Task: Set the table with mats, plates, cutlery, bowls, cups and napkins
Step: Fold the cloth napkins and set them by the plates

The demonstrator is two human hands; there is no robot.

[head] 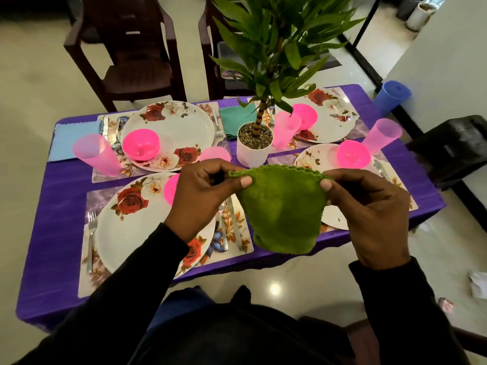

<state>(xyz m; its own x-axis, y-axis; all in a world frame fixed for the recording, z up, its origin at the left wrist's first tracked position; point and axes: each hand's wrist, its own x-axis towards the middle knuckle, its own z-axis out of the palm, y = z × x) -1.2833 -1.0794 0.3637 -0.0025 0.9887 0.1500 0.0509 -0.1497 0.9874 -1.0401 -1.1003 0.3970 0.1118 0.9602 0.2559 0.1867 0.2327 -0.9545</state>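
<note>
- While four places sit laid on the purple-covered desk (66, 196), the left hand (203, 192) and the right hand (369, 206) each pinch a top corner of a green napkin (283, 206), holding it up in the air between them with thumbs on the near face.
- Stretched corner to corner, the napkin's top edge runs left to right across the view, and the rest of the cloth hangs down loosely toward the person, bunched narrower at the bottom.
- Directly beyond and below the napkin lie the two near settings: the near-left plate (126, 233) on its mat (237, 233), with a fork (91, 238) on its left side, and the near-right plate (313, 159), largely hidden by the cloth and the right hand.
- Judging by the far settings, where a blue napkin (71, 140) and a teal napkin (234, 119) already lie flat beside their plates, no napkin shows at either near setting, so those appear to remain.
- For a drop at the near-left place the left hand is closer; for the near-right, the right hand.
- Pink bowls (141, 147) and pink cups (95, 159) stand at the places, and a potted plant (254, 143) marks the desk's centre.
</note>
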